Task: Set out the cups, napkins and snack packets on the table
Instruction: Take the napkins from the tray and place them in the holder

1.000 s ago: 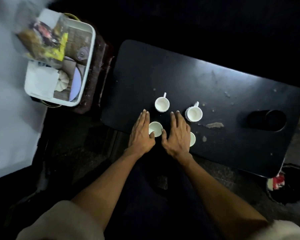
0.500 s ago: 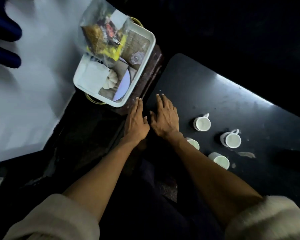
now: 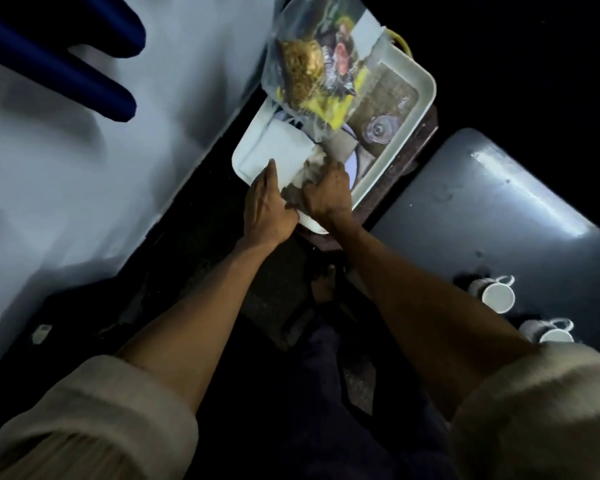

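**Both hands at the near corner of the tray, on the napkins**

In the head view we see the left hand (image 3: 269, 209) lying over the near corner of the white tray (image 3: 420, 98), fingers straight and close together, the fingertips (image 3: 272, 165) resting flat on the folded white napkins (image 3: 274, 150). It presses rather than grips; nothing is enclosed in it. The right hand (image 3: 326, 195) sits just beside it, touching it at the thumb side, with the fingers curled down into a crumpled, greyish piece of napkin (image 3: 309, 169). We take that hand to be pinching the crumpled piece, though the fingertips are tucked under and we cannot tell how firmly.

The snack packets (image 3: 312, 64) lie in a clear bag across the tray's far-left side, overhanging its edge. A small clear glass object (image 3: 378, 128) rests toward the tray's right edge; motion blur keeps us from naming it. Under the right hand a pale round shape (image 3: 352, 166) shows only as a sliver.

Two white cups (image 3: 496, 296) stand near the dark table's (image 3: 499, 209) near edge, well apart from the tray; the nearer one (image 3: 551, 332) is partly covered by the right sleeve (image 3: 534, 410). The tray's near corner is hidden beneath both hands, and the stand below it is too dark to make out.
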